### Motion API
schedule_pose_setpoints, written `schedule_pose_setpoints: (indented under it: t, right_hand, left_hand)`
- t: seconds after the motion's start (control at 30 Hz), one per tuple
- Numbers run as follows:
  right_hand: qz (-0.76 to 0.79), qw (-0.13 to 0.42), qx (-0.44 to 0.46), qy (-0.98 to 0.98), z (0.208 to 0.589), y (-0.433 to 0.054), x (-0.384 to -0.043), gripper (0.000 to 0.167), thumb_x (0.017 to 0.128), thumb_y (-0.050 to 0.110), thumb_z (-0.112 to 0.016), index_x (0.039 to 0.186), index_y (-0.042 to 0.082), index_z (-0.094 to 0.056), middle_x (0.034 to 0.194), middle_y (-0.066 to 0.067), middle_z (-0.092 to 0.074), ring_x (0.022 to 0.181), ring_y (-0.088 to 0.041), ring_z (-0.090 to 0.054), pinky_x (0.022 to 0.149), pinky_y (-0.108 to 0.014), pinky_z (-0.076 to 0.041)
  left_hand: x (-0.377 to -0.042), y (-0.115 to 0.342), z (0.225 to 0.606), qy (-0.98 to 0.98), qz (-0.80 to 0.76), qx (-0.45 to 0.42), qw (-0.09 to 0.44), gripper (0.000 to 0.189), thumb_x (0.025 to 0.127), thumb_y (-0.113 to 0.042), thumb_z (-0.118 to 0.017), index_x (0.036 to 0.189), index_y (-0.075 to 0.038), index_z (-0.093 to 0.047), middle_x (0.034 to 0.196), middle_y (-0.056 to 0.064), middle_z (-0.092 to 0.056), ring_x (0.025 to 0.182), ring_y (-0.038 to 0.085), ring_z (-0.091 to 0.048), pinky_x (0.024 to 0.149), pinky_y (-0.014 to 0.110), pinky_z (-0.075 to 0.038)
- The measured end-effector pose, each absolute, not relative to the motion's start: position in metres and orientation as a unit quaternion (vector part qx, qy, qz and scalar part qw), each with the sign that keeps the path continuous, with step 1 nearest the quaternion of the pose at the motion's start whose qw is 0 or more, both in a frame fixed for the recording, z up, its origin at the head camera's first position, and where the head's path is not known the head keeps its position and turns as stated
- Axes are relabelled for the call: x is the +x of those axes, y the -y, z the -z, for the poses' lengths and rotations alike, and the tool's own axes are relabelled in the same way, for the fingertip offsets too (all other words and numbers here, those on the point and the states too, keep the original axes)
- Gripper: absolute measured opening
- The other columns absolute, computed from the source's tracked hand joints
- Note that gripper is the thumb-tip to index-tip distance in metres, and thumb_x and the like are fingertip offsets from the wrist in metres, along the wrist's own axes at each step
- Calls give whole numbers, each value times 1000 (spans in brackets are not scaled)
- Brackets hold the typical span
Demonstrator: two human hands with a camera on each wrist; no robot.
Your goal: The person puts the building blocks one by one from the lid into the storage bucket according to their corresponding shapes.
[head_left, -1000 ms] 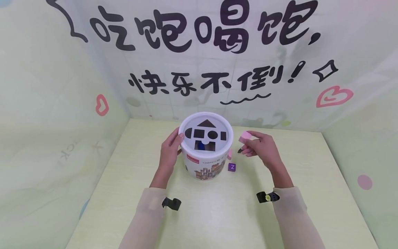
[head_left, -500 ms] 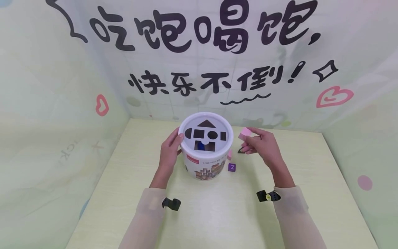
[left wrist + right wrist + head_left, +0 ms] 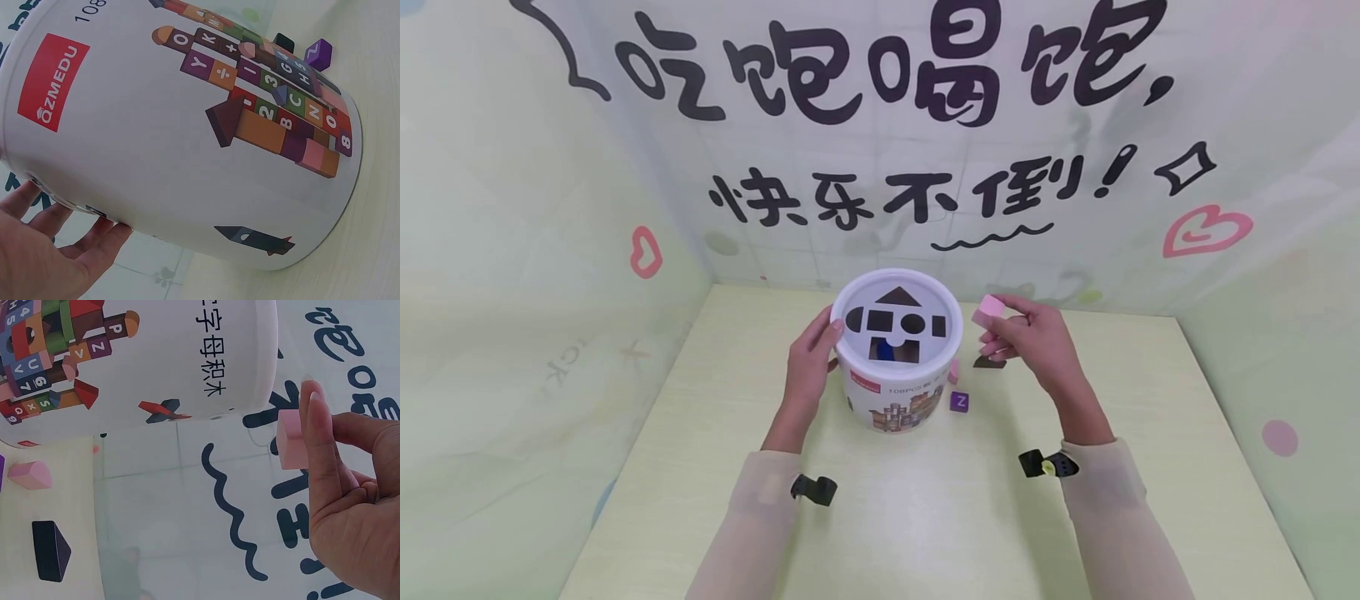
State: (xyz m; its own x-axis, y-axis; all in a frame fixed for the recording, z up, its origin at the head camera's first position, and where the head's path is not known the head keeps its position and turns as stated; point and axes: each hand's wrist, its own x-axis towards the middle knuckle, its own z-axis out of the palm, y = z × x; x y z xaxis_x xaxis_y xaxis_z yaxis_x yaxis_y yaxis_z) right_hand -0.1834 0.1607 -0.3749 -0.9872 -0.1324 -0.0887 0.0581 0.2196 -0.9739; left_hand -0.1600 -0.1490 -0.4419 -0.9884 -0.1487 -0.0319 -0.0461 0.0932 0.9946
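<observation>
A white bucket [image 3: 880, 400] with a shape-sorter lid [image 3: 859, 348] stands on the table, printed with pictures of blocks. My left hand [image 3: 806, 367] holds its left side, thumb at the lid's rim and fingers along the wall. Right of the bucket, my right hand [image 3: 1033, 342] pinches a pink block [image 3: 290, 440] between thumb and fingers, raised about level with the lid. Below that hand a black triangular block [image 3: 50, 550] lies on the table. A second pink block [image 3: 31, 475] with a rounded face lies close to the bucket, partly hidden in the head view.
A purple cube [image 3: 959, 402] marked Z lies by the bucket's lower right. The lid has several cutouts, including a triangle [image 3: 899, 297] and a circle [image 3: 913, 325]; something blue [image 3: 886, 351] shows through the front one. A lettered wall [image 3: 880, 242] rises behind the table [image 3: 880, 517].
My right hand has risen slightly with the pink block, its fingers shifting a little, and more of the black triangular block shows beneath. The left hand and the bucket have stayed put.
</observation>
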Motion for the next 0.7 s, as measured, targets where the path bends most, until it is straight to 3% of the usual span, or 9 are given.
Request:
schedule_pose_setpoints:
  t: [0.33, 0.7]
  right_hand:
    - [642, 79, -42, -761, 370, -150, -187, 50, 90, 17, -71, 134, 2, -55, 80, -15, -72, 65, -18, -72, 65, -35, -61]
    - [648, 98, -49, -754, 364, -130, -194, 47, 88, 18, -73, 130, 3, -59, 77, -11, -71, 65, -19, -71, 64, -35, -62]
  left_hand:
    - [-161, 148, 441, 739, 669, 65, 39, 52, 93, -57, -54, 141, -36, -50, 141, -6, -53, 123, 19, -54, 96, 48, -52]
    - [-162, 149, 444, 737, 671, 67, 41, 52, 93, -57, -55, 140, -36, -51, 141, -6, -54, 123, 19, -54, 96, 48, -52]
